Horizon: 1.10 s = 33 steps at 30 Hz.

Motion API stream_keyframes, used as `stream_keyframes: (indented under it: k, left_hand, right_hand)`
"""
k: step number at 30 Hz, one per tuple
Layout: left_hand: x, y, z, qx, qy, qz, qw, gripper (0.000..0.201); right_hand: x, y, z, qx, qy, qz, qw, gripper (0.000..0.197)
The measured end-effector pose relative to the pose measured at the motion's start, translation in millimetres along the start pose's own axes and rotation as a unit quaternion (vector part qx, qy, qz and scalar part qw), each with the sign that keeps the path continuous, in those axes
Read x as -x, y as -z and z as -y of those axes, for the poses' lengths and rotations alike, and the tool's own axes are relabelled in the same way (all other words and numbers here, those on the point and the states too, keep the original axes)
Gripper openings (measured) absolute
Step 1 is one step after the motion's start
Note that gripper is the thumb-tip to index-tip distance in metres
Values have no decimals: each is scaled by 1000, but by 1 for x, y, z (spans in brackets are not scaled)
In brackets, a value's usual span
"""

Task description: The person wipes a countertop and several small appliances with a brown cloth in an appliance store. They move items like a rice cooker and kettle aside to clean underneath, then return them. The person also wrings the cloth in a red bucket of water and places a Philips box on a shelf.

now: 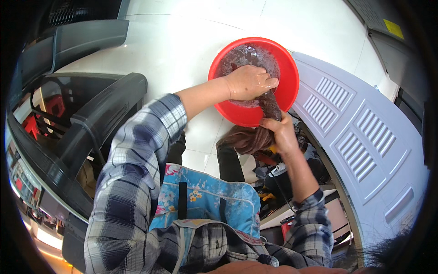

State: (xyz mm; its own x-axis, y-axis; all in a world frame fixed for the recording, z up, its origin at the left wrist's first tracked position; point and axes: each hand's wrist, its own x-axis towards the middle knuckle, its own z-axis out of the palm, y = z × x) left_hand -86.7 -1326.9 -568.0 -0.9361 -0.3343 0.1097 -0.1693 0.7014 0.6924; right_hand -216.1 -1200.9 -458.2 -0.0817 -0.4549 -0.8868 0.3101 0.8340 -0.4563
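Note:
A wet dark brown cloth (269,106) is stretched between my two hands over the near right rim of a round red basin (292,77). My left hand (250,83) is closed round the cloth above the foamy water (235,58), its fingers curled toward the right. Just outside the basin's near edge, my right hand (282,131) grips the same cloth. A bunched brown length (248,139) of it hangs down on the near side, beside my knee. What lies under the water is mostly hidden by foam and my left hand.
A pale grey-blue vented panel (360,128) stands close on the right. Dark grey machine parts (107,105) are on the left. Tools and cables (278,178) clutter the space below my right arm. A blue floral apron (205,196) covers my lap. White tiles (182,41) form the floor.

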Motion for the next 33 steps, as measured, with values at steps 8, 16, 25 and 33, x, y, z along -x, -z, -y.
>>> stream_keyframes:
  k: [8, 16, 25, 33]
  left_hand:
    - [8, -14, -26, 295, 147, -337, 882, 19]
    - [-1, 17, -64, 224, 79, -406, 882, 27]
    - [0, -2, -109, 213, 43, -313, 925, 24]
    - [-10, -10, -95, 66, 77, -309, 946, 25]
  right_hand:
    - [3, -79, 8, -507, -10, 50, 860, 25]
    - [25, -40, -31, -442, 115, 227, 860, 71]
    - [-34, -6, -70, -559, 117, 75, 817, 33]
    - [-10, -33, -17, -895, -65, 316, 307, 37]
